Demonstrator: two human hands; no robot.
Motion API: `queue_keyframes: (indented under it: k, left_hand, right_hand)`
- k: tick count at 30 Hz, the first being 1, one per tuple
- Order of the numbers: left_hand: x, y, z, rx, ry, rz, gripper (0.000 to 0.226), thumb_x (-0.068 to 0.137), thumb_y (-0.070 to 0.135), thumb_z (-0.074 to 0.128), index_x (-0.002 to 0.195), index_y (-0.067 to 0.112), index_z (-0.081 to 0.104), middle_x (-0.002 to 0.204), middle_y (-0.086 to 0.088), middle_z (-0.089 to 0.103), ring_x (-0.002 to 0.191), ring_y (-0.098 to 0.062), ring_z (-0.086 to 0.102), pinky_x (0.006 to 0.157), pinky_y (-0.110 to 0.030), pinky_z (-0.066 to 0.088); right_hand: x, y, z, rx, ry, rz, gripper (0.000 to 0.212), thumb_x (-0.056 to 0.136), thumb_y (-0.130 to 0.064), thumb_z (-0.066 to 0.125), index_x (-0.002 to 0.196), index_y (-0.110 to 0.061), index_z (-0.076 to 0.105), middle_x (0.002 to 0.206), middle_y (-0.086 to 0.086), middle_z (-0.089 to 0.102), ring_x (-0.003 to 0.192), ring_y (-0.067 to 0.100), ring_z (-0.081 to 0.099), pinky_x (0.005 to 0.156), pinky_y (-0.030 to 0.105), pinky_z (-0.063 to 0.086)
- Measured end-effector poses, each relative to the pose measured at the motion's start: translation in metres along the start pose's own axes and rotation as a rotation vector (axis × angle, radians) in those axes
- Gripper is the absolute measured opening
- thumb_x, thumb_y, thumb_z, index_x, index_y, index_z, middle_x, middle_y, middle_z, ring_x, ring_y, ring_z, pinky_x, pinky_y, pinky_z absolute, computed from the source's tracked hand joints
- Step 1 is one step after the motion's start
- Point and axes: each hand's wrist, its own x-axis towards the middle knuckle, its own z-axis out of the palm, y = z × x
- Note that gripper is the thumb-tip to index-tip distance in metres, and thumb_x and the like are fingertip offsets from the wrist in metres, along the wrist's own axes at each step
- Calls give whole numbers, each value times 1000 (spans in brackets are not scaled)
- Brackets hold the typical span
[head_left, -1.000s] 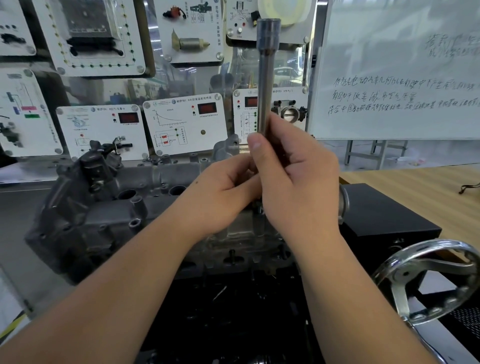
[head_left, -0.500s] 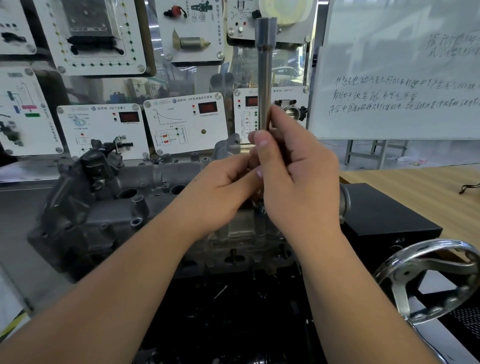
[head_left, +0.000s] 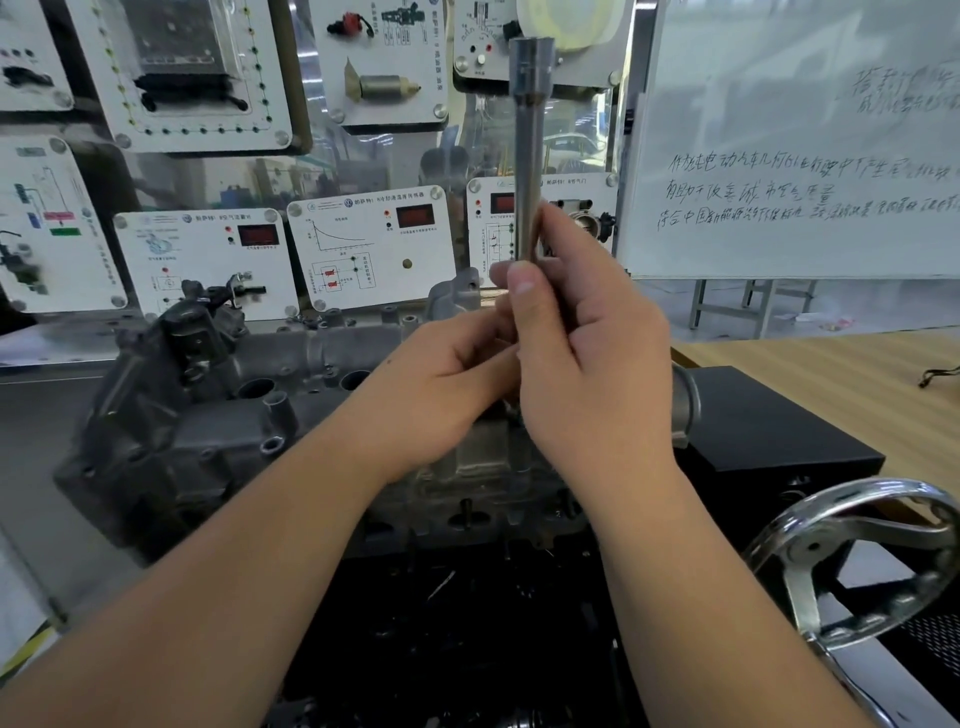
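On the head view I see the right hand at centre, thumb and fingers wrapped round a long grey steel socket tube that stands upright toward 12 o'clock. The left hand curls in against the tube's lower shaft from 9 o'clock; I cannot tell whether it pinches. Beneath both lies a grey cast-metal engine head; a chrome handwheel sits at 4 o'clock.
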Motion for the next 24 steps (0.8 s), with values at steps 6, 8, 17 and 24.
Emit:
queue_keyframes:
  k: [6,8,17,24]
  left_hand:
    - [1,-1,5,50,10,0,43,84,54,59,114,24,66,104,-18,72,98,-45,68,84,-63,56]
    - [1,-1,3,37,12,-20,44,85,53,59,113,20,66,103,-17,73,98,-44,67,86,-63,55]
    - [0,2,3,97,-11,-11,43,92,54,54,120,24,65,108,-12,74,102,-38,69,89,-60,55]
    - [-1,2,2,38,-11,-32,36,90,56,54,106,28,71,100,-2,76,99,-31,71,90,-58,55]
  right_hand:
    - [3,0,-4,-16,38,11,35,96,-29,63,129,-16,69,103,-10,74,96,7,68,87,35,57]
    - [2,1,-4,-19,43,23,39,96,-30,59,131,-15,69,105,-5,75,97,10,69,89,38,57]
    - [4,3,-6,24,-4,1,25,97,-27,67,122,-23,68,90,-15,71,85,5,69,79,31,59]
    - [4,4,-5,-21,-20,-14,29,101,-25,56,126,-16,68,90,-16,71,81,1,65,72,19,51]
